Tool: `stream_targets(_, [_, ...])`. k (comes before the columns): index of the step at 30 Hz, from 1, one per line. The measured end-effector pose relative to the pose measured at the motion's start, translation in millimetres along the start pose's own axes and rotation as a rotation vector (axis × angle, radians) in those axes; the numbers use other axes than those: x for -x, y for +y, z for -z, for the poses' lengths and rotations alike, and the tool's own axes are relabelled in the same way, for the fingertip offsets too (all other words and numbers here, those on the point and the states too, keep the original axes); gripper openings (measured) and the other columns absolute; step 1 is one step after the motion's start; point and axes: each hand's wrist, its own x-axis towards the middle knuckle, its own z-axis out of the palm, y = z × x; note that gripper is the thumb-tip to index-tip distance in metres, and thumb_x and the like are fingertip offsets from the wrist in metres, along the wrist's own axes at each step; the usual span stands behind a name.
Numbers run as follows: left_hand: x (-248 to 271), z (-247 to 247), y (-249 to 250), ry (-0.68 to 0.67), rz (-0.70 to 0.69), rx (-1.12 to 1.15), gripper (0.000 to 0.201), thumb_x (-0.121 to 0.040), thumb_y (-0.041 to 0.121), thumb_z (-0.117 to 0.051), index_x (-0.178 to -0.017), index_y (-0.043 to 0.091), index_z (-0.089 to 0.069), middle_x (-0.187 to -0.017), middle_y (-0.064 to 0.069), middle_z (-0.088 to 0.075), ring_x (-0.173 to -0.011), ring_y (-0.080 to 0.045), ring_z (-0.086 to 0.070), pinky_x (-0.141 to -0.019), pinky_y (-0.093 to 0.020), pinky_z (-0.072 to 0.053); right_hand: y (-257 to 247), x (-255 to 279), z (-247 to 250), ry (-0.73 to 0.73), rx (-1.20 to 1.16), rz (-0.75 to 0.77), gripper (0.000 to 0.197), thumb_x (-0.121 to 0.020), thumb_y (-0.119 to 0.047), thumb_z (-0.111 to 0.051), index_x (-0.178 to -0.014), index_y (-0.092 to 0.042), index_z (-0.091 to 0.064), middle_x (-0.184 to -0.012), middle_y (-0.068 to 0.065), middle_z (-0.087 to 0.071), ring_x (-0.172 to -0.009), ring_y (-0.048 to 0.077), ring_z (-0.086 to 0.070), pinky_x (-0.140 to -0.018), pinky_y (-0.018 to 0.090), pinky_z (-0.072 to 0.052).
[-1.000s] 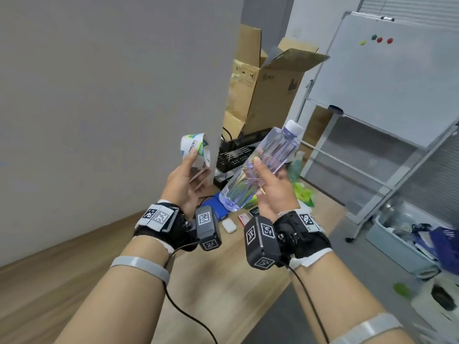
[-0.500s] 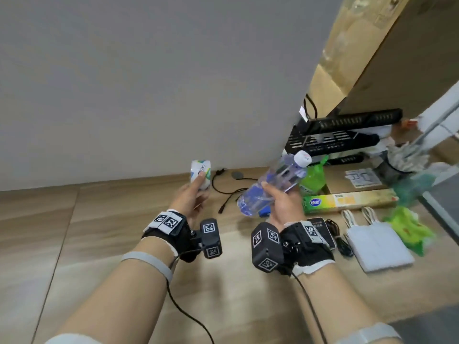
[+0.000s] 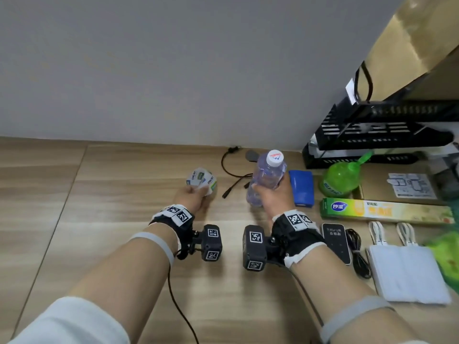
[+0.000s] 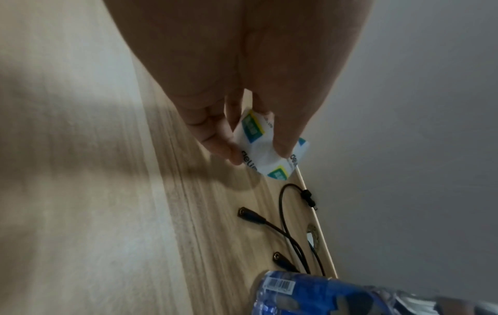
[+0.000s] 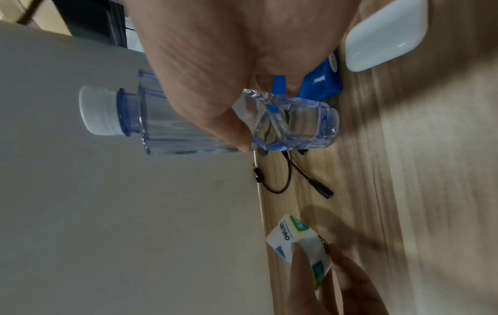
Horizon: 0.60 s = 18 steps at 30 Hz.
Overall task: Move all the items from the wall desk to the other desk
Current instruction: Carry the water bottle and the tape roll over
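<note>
Above the wooden surface (image 3: 111,219) near the wall, the right hand (image 3: 274,198) grips the near-upright water bottle (image 3: 267,178), cap uppermost, while the left hand (image 3: 193,198) pinches the small white packet (image 3: 201,180), both directly over open placement space.

The head view looks steeply down over both forearms at the wooden desk (image 3: 111,219) and its back edge along the wall (image 3: 173,70). Each wrist view sits close behind its own palm, facing that back edge. Both share the black cable (image 4: 285,226) (image 5: 285,179) there; the head view shows it too (image 3: 233,175).
</note>
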Motion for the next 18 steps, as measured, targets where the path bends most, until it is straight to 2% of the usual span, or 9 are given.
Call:
stream_targets(3, [-15.9,-6.9,-5.4,-0.026,0.009,-0.009,0.033,-0.063,0.041,-0.064,-0.087,0.019,-0.07,-0.1,-0.013,-0.074,-0.092,-0.033,-0.07,-0.09,-0.049,-0.057,1.4,-8.7,0.8,-0.006,-0.001,0.041,0.074,-0.079,0.001,-0.073,-0.143,-0.019,-0.041,-0.13,-0.002,-0.06,-0.113,0.013,-0.058,-0.1,0.031,-0.046])
stream_targets(5, [-18.7,-11.1,-3.2,-0.062,0.008,0.015,0.033,-0.068,0.033,-0.064,-0.098,0.02,-0.071,-0.105,-0.016,-0.073,-0.095,-0.033,-0.07,-0.092,-0.05,-0.056,-1.2,-15.5,-1.1,-0.018,0.031,0.097,0.073,-0.08,0.002,-0.073,-0.142,-0.019,-0.041,-0.128,-0.003,-0.058,-0.112,0.01,-0.056,-0.093,0.023,-0.044])
stream_targets(6, [-16.9,-13.3,0.6,-0.084,0.006,0.047,0.041,-0.069,0.029,-0.063,-0.108,0.017,-0.07,-0.107,-0.017,-0.072,-0.094,-0.032,-0.07,-0.093,-0.05,-0.056,-2.5,-19.8,-3.1,-0.026,0.051,0.121,0.072,-0.079,0.003,-0.073,-0.14,-0.021,-0.042,-0.128,-0.004,-0.058,-0.112,0.01,-0.057,-0.092,0.022,-0.045])
stream_targets(8, [-9.0,-15.9,9.4,-0.127,0.012,0.119,0.056,-0.07,0.025,-0.064,-0.125,0.013,-0.063,-0.107,-0.016,-0.071,-0.094,-0.03,-0.069,-0.096,-0.051,-0.054,-4.3,-28.6,-7.8,-0.039,0.072,0.146,0.069,-0.078,0.002,-0.074,-0.136,-0.024,-0.045,-0.124,-0.005,-0.06,-0.111,0.01,-0.059,-0.093,0.023,-0.047])
stream_targets(11, [1.0,-14.9,18.7,-0.166,0.02,0.243,0.054,-0.084,0.013,-0.064,-0.137,0.014,-0.053,-0.12,-0.015,-0.064,-0.106,-0.029,-0.065,-0.099,-0.045,-0.053,-6.8,-38.4,-14.4,-0.033,0.102,0.157,0.063,-0.078,-0.003,-0.076,-0.132,-0.022,-0.049,-0.117,-0.006,-0.063,-0.106,0.012,-0.061,-0.095,0.027,-0.048])
stream_targets(13, [5.4,-9.8,19.2,-0.194,0.024,0.279,0.048,-0.093,0.008,-0.059,-0.14,0.014,-0.049,-0.126,-0.015,-0.06,-0.115,-0.029,-0.061,-0.092,-0.038,-0.055,-8.5,-43.1,-17.0,-0.025,0.12,0.167,0.061,-0.077,-0.004,-0.076,-0.13,-0.021,-0.05,-0.114,-0.006,-0.062,-0.105,0.013,-0.061,-0.093,0.027,-0.047])
stream_targets(15, [8.8,-2.1,17.6,-0.206,0.028,0.291,0.046,-0.095,0.011,-0.057,-0.14,0.015,-0.049,-0.129,-0.013,-0.058,-0.118,-0.027,-0.058,-0.084,-0.032,-0.053,-9.5,-46.5,-18.9,-0.013,0.148,0.149,0.059,-0.078,-0.006,-0.076,-0.128,-0.021,-0.05,-0.113,-0.006,-0.062,-0.102,0.013,-0.061,-0.09,0.027,-0.047])
stream_targets(18, [15.4,15.0,15.7,-0.183,0.032,0.281,0.039,-0.096,0.014,-0.055,-0.135,0.016,-0.055,-0.126,-0.009,-0.059,-0.117,-0.025,-0.058,-0.093,-0.035,-0.051,-5.6,-45.7,-25.8,0.052,0.183,0.031,0.062,-0.075,-0.013,-0.077,-0.128,-0.019,-0.045,-0.117,0.001,-0.062,-0.098,0.019,-0.061,-0.085,0.031,-0.05])
